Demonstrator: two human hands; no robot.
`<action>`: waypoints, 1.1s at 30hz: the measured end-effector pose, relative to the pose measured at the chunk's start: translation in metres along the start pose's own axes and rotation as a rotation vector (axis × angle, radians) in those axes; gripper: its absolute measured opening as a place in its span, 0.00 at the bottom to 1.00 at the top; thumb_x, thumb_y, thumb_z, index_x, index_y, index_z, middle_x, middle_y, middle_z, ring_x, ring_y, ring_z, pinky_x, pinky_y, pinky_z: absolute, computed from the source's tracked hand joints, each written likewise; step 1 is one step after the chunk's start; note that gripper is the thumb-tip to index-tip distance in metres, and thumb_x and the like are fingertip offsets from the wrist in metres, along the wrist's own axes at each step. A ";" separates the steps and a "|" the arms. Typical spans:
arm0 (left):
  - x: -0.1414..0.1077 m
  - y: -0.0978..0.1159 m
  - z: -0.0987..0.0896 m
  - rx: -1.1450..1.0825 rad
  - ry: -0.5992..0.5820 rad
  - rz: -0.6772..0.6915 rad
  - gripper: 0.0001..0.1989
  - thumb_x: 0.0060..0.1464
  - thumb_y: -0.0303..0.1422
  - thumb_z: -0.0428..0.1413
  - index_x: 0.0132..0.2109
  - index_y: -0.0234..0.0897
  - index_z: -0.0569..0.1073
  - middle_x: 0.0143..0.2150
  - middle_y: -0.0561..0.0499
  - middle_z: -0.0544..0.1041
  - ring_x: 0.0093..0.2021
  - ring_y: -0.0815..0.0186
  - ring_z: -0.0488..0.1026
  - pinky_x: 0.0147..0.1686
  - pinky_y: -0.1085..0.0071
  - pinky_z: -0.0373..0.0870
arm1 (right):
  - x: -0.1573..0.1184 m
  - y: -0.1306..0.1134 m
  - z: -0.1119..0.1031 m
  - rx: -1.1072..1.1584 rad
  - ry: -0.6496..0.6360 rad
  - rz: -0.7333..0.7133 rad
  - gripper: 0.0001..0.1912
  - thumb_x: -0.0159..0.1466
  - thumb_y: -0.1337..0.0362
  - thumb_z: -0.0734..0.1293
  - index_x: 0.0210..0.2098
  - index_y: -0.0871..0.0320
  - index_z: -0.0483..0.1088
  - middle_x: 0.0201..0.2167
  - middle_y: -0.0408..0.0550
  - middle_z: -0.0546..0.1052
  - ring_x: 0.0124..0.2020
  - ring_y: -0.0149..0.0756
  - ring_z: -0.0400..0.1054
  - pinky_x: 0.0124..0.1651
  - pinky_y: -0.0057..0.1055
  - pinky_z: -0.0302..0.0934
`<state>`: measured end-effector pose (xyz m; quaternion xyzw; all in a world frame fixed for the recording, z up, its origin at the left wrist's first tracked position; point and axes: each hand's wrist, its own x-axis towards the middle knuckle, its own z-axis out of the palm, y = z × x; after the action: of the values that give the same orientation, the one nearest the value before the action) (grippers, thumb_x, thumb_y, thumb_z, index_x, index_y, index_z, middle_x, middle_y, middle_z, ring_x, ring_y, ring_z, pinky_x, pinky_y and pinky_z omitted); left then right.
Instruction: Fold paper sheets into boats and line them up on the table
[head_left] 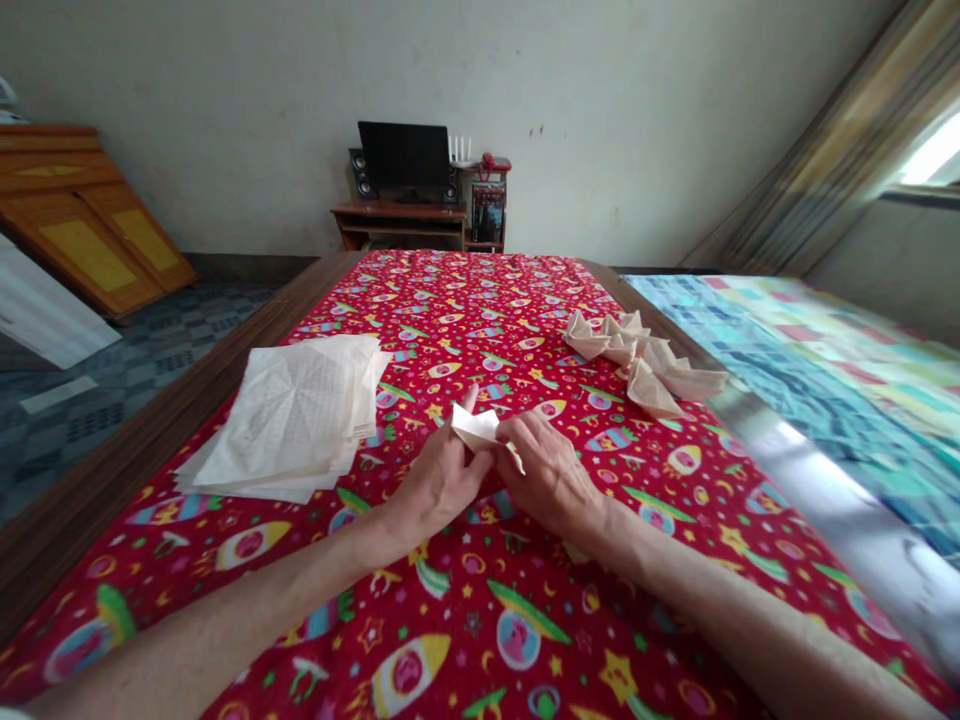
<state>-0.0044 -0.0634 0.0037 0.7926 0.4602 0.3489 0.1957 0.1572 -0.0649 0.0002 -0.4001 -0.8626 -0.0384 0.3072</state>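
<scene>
A small piece of folded paper (475,425), whitish with pointed corners, is held between both hands above the middle of the red cloth. My left hand (444,478) grips its left side, with one finger sticking up behind the paper. My right hand (546,470) pinches its right edge, fingers curled. Left of the hands lies a stack of thin paper sheets (289,420), the top one creased in lines that meet at its centre. Several folded paper pieces (652,375) with peaked points sit in a cluster at the right.
A red patterned cloth (480,320) covers the table, whose brown wooden edge (255,320) shows on the left. A bed (780,370) adjoins on the right. Beyond the table's far end stands a desk (405,212) with a monitor (403,155). A wooden cabinet (90,230) is at left.
</scene>
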 end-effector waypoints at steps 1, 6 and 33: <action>0.001 0.001 -0.001 -0.017 -0.004 -0.006 0.27 0.56 0.29 0.46 0.63 0.34 0.58 0.38 0.49 0.78 0.35 0.65 0.75 0.40 0.67 0.73 | 0.000 -0.002 0.000 -0.006 0.001 0.006 0.06 0.65 0.69 0.56 0.35 0.57 0.63 0.32 0.48 0.70 0.34 0.35 0.61 0.34 0.29 0.54; 0.001 0.007 -0.002 -0.046 0.012 -0.061 0.26 0.53 0.28 0.48 0.60 0.36 0.63 0.33 0.50 0.78 0.34 0.65 0.75 0.38 0.70 0.72 | 0.003 -0.005 -0.005 -0.165 -0.033 0.133 0.06 0.62 0.65 0.59 0.38 0.57 0.64 0.32 0.48 0.72 0.31 0.36 0.63 0.28 0.29 0.47; -0.001 -0.020 -0.007 0.308 -0.119 0.152 0.18 0.56 0.24 0.49 0.51 0.41 0.71 0.38 0.51 0.66 0.36 0.68 0.69 0.36 0.73 0.69 | -0.003 0.015 -0.002 -0.275 -0.230 0.187 0.10 0.64 0.65 0.60 0.35 0.53 0.73 0.31 0.46 0.71 0.28 0.32 0.63 0.26 0.28 0.43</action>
<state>-0.0211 -0.0543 -0.0045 0.8649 0.4345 0.2409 0.0720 0.1703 -0.0574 -0.0025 -0.5185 -0.8377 -0.0812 0.1511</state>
